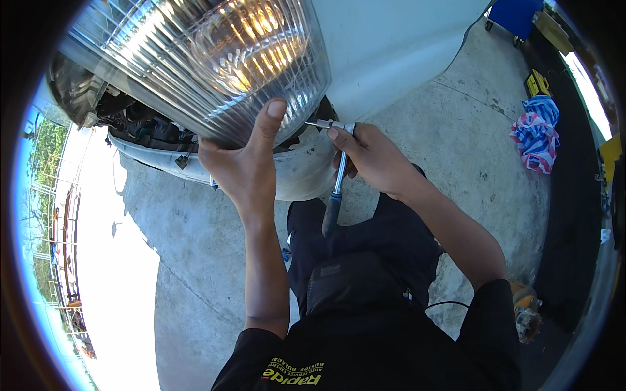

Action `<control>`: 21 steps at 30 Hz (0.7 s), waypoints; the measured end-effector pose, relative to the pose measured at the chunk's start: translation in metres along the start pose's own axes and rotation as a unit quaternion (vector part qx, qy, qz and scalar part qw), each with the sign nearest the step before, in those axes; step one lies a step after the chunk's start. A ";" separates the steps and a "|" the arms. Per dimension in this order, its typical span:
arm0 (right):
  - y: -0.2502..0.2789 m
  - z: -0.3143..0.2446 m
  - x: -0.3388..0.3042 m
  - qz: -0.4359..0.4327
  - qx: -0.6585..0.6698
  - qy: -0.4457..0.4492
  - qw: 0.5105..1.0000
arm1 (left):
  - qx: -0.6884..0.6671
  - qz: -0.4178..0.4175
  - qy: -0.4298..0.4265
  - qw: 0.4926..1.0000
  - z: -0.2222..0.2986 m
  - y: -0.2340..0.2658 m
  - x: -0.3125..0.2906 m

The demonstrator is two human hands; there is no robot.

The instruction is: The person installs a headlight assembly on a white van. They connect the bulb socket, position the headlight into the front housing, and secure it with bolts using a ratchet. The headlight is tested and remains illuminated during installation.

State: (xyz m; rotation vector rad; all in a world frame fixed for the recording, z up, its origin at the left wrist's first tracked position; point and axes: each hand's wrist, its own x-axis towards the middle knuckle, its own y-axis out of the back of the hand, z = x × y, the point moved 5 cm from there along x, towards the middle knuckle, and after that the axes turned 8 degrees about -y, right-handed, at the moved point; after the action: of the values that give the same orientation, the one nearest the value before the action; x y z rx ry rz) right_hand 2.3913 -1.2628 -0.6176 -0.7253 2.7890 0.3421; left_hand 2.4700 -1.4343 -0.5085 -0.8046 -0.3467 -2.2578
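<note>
A large clear ribbed headlight (189,58) fills the upper left, with an amber glow inside its lens. My left hand (244,156) holds its lower edge: the thumb lies up against the lens and the fingers go out of sight beneath. In my right hand (372,156) is a ratchet wrench (336,195), its dark grip hanging down toward my legs. Thumb and fingers close around the ratchet's head, and a thin metal bit (315,124) points left from it to the headlight's lower right side. Whether the bit sits on a fastener, I cannot tell.
Below the headlight curves a worn pale bumper (300,171), with dark engine parts behind it. A white fender (385,52) rises at the right. On the concrete floor (195,254) at the far right lie a striped cloth bundle (536,140) and a yellow case (538,83).
</note>
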 end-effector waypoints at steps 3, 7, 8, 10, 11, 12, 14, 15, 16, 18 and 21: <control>0.004 -0.022 -0.012 0.219 -0.329 0.211 0.894 | 0.008 0.008 0.001 1.000 -0.001 0.000 -0.001; 0.001 -0.002 -0.002 0.025 -0.068 0.026 0.997 | -0.005 0.008 -0.008 1.000 0.001 -0.001 -0.001; -0.001 0.002 0.000 -0.026 0.047 -0.024 0.998 | -0.006 0.007 -0.009 1.000 0.001 -0.001 -0.001; 0.001 0.000 -0.001 -0.010 0.023 -0.007 1.000 | -0.005 0.006 -0.007 1.000 0.001 -0.001 -0.001; 0.002 -0.006 -0.003 0.055 -0.114 0.057 0.990 | -0.001 0.006 -0.004 1.000 0.001 -0.001 -0.001; 0.004 -0.012 -0.006 0.119 -0.248 0.120 0.954 | 0.004 0.005 0.000 1.000 0.001 -0.001 -0.001; 0.003 -0.019 -0.010 0.173 -0.279 0.190 0.925 | -0.006 0.012 -0.005 1.000 0.001 -0.001 -0.001; 0.003 -0.019 -0.009 0.171 -0.307 0.194 0.916 | -0.009 0.010 -0.007 1.000 0.001 -0.002 -0.001; 0.005 -0.011 -0.005 0.119 -0.149 0.128 0.973 | -0.012 0.014 -0.007 1.000 0.000 -0.001 -0.001; -0.002 0.009 0.004 -0.042 0.175 -0.068 0.981 | -0.010 0.006 -0.004 1.000 0.001 -0.001 -0.001; 0.003 0.003 0.004 0.024 0.012 0.013 1.000 | 0.003 0.006 -0.002 1.000 0.001 0.000 -0.001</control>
State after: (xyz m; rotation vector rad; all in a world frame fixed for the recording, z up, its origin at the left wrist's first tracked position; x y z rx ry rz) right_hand 2.3875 -1.2613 -0.6212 -0.6634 2.8331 0.3093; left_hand 2.4705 -1.4336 -0.5086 -0.8061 -0.3478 -2.2429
